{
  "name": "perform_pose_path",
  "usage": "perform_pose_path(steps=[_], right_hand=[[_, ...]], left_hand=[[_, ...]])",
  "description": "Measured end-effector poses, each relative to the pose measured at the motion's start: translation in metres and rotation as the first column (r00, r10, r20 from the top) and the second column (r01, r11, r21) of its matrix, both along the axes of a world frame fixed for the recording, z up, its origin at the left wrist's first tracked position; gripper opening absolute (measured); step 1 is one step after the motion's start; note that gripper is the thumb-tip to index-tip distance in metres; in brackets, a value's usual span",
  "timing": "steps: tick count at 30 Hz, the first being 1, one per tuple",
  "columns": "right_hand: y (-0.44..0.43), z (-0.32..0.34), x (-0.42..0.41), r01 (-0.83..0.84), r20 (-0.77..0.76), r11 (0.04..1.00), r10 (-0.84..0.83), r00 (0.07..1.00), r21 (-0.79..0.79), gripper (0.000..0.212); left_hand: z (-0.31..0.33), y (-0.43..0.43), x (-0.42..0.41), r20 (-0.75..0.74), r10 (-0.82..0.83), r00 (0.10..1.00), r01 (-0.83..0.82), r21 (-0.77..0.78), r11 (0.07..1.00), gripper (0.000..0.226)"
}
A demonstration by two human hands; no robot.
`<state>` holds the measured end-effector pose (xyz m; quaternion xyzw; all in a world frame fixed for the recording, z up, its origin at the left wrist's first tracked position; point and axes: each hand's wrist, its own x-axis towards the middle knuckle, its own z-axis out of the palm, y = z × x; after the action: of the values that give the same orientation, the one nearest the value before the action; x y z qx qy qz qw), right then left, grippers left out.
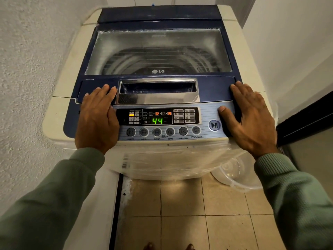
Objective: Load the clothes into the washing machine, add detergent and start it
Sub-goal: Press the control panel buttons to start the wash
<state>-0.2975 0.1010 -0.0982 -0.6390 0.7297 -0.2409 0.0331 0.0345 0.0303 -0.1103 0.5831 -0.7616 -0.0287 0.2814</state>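
A cream top-loading washing machine (63, 82) with a dark blue lid (158, 24) stands before me, lid down. Through its glass window (158, 51) I see the drum; any clothes inside are too dim to make out. The control panel (158, 121) is lit and its green display (157, 121) reads 44. My left hand (98, 116) lies flat on the left end of the panel, fingers reaching the lid's front edge beside the chrome handle (158, 91). My right hand (252, 116) lies flat on the right end, its thumb just above the start/pause button (214, 125).
Rough white walls close in on both sides. A clear plastic tub (236, 175) sits on the tiled floor (189, 213) at the machine's front right. Clear plastic wrap covers the machine's front. A dark frame (306, 120) runs along the right.
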Motion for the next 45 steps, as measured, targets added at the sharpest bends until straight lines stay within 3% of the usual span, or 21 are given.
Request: perform_pose_path(steps=[12, 45], right_hand=[[-0.001, 0.007, -0.009, -0.111, -0.017, 0.980, 0.116, 0.993, 0.166, 0.113], [-0.002, 0.010, -0.007, -0.138, 0.083, 0.975, 0.125, 0.989, 0.175, 0.115]], left_hand=[[-0.002, 0.000, 0.000, 0.014, -0.005, 1.000, 0.005, -0.014, 1.000, 0.048], [0.001, 0.001, -0.001, 0.008, -0.001, 1.000, 0.001, -0.013, 1.000, 0.051]])
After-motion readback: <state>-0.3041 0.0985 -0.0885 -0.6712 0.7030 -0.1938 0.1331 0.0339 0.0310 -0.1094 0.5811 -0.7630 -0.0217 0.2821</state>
